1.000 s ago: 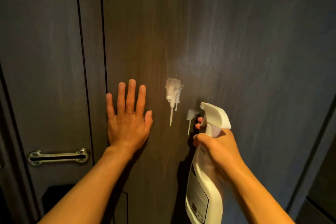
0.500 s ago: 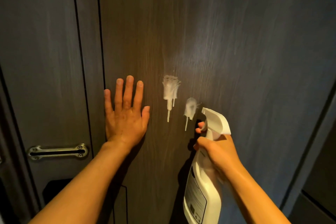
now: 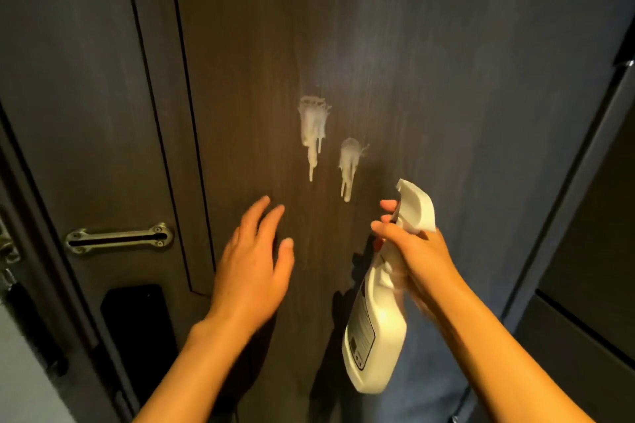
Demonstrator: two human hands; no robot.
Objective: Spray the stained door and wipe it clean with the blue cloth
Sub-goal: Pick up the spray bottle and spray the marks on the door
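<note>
Two foam blotches (image 3: 313, 127) streak the door (image 3: 446, 79); right hand (image 3: 417, 251) grips spray bottle (image 3: 378, 336), left hand (image 3: 252, 268) spread wide.

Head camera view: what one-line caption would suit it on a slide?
Right hand holds a white spray bottle below two dripping foam patches on a dark door.

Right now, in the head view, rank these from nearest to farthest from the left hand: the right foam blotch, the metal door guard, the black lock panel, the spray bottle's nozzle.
From the left hand:
1. Right foam blotch, up and right on the door.
2. Metal door guard, to the left, and the spray bottle's nozzle, to the right: too close to call.
3. Black lock panel, lower left.
</note>
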